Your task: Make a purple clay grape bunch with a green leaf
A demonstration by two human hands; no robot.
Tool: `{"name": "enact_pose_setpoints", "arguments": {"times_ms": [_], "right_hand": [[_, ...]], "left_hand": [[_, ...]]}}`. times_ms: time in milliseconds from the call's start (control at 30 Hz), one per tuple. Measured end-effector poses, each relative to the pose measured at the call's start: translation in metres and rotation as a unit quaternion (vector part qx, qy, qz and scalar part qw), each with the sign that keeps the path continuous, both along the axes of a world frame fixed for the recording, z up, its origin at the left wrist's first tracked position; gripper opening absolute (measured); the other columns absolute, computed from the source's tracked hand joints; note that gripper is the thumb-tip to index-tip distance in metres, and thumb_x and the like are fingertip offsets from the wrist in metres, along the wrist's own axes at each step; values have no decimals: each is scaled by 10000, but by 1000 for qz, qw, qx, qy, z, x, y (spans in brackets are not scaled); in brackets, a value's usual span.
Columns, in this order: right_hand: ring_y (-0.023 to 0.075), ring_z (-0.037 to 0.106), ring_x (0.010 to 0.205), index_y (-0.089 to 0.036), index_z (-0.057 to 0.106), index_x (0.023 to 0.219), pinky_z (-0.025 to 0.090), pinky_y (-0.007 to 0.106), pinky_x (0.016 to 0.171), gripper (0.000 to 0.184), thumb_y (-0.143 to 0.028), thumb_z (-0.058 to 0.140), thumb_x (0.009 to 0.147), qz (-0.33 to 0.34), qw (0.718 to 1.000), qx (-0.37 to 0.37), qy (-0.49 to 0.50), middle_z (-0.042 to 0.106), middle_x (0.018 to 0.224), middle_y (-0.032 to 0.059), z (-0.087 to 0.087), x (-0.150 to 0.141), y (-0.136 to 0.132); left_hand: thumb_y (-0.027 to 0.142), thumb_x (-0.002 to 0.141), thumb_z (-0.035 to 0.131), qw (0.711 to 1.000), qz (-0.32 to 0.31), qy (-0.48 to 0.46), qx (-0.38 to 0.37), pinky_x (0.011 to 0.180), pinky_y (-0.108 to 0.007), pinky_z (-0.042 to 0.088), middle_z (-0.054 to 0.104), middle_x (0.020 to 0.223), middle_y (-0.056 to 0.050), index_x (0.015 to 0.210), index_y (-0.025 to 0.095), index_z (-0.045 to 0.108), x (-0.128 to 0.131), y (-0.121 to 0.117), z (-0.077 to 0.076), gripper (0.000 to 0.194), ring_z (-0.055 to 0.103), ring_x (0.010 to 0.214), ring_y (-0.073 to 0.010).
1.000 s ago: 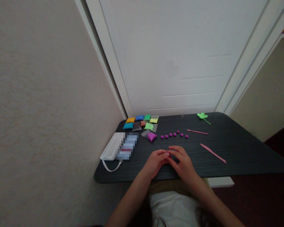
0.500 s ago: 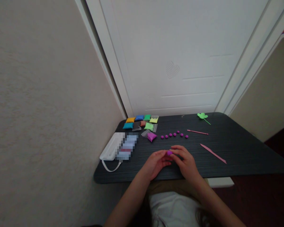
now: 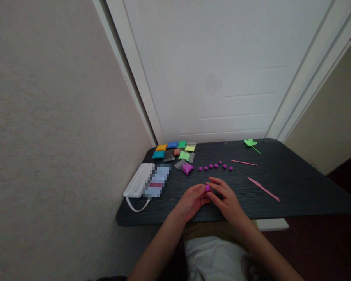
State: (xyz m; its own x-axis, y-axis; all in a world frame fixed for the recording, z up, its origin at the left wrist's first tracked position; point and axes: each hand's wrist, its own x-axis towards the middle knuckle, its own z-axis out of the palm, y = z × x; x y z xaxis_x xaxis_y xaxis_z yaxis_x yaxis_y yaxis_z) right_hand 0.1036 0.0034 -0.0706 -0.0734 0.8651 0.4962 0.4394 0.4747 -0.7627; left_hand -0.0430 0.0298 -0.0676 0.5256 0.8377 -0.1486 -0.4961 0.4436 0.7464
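Note:
Between my two hands is a small piece of purple modelling clay (image 3: 207, 188). My left hand (image 3: 193, 201) pinches it from the left with thumb and fingers. From the other side, the fingertips of my right hand (image 3: 226, 201) press on the same piece. Beyond my hands lies a curved row of several small purple clay balls (image 3: 211, 166). Left of that row sits an opened bag of purple clay (image 3: 187, 168). Two pink modelling tools lie to the right, a thin one (image 3: 244, 162) and a broader blade-shaped one (image 3: 263, 189).
Several coloured clay packets (image 3: 161, 148) are grouped at the back left of the dark table (image 3: 304, 195). A white power bank (image 3: 139, 181) is cabled to a phone (image 3: 158, 181) at the left. A green clover shape (image 3: 250, 143) lies at the back right. A white door (image 3: 222, 50) stands behind.
Both hands have shifted slightly to the left with the purple clay still between them. The right fingers are closer around it. The things on the table have stayed put.

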Motion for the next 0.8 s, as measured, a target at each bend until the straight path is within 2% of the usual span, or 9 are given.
{"name": "enact_pose_setpoints", "arguments": {"times_ms": [100, 267, 600, 800], "right_hand": [[199, 474, 1092, -260, 549, 1095, 381, 395, 945, 347, -240, 581, 750, -11, 1000, 17, 9, 518, 1174, 59, -1, 0, -1], [185, 513, 1026, -254, 618, 956, 412, 371, 909, 203, -219, 566, 763, -22, 999, 25, 19, 555, 1093, 50, -1, -1, -2], [185, 548, 963, -239, 625, 945, 437, 366, 869, 191, -238, 559, 765, -31, 999, 9, 15, 601, 1018, 50, -2, -2, 1], [176, 562, 936, -240, 605, 962, 448, 344, 847, 188, -263, 533, 790, -41, 999, -19, 31, 624, 983, 39, -5, 0, 1]], "left_hand": [[237, 735, 590, 1000, -13, 13, 19, 722, -256, 414, 596, 778, -39, 780, 117, 611, 1, 0, -2, 129, 534, 699, -90], [211, 745, 579, 999, -16, 16, 23, 753, -268, 406, 587, 826, -42, 817, 119, 600, 3, 1, -5, 119, 527, 732, -90], [214, 741, 584, 1000, -2, 7, 10, 737, -264, 412, 588, 735, -16, 739, 124, 579, 2, 4, -6, 91, 551, 704, -93], [233, 767, 551, 1000, 4, 3, -4, 728, -273, 422, 635, 822, -61, 848, 118, 602, 1, 4, -8, 149, 588, 758, -131]]}}
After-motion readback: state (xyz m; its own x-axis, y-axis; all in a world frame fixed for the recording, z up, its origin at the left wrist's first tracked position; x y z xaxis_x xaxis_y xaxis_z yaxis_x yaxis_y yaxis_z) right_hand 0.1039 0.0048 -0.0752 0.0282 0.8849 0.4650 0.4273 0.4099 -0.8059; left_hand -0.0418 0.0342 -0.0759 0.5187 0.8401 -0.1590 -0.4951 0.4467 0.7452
